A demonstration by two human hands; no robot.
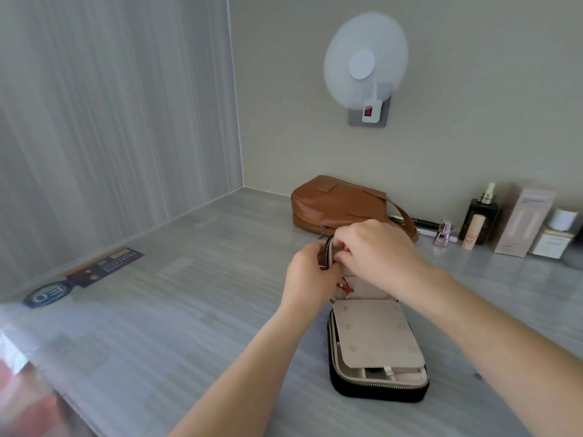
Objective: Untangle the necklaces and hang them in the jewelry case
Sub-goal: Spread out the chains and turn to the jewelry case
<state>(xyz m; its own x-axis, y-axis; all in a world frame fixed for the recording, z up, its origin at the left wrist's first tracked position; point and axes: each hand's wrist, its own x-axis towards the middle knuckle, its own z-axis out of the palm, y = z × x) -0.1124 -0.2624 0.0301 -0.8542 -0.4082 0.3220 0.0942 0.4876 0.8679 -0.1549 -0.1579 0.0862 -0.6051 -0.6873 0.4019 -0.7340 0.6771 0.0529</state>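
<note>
– Jewelry case [375, 387] open on table [189, 310], lid [369, 288] upright. Hands?
– Left hand [307, 274] fingers grip lid edge; right hand [378, 250] fingers pinch red necklace [345, 287], dangling below them inside lid. Hanging step, I judge; next: seat its loop on a hook. Brown pouch [334, 203] beyond fingers.

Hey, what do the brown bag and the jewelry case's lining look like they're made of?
The brown bag is probably leather or faux leather: smooth, with a soft sheen. The jewelry case lining seems to be beige velvet or suede-like fabric: matte, no shine.
</note>
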